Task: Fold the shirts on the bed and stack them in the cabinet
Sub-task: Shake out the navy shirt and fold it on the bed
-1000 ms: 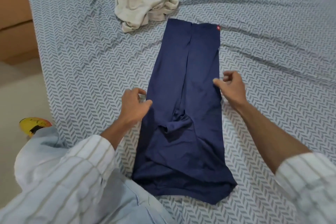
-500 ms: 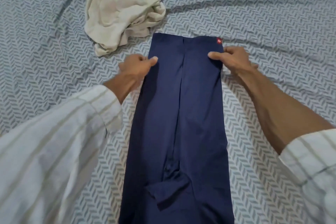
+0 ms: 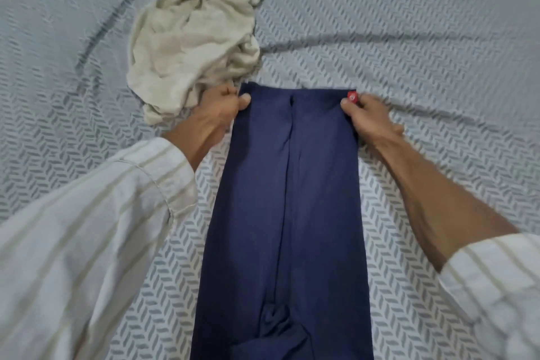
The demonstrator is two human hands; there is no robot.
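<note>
Hands, left hand (image 3: 217, 109) and right hand (image 3: 366, 114), pinching the far corners of the soft, limp navy shirt (image 3: 287, 213), best gripped there.

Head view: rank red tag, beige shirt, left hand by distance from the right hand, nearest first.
From the right hand:
1. Red tag, at the navy shirt's far right corner, right by the thumb.
2. Left hand, across the shirt, pinching the far left corner.
3. Beige shirt, crumpled beyond the left hand, to the far left.
</note>
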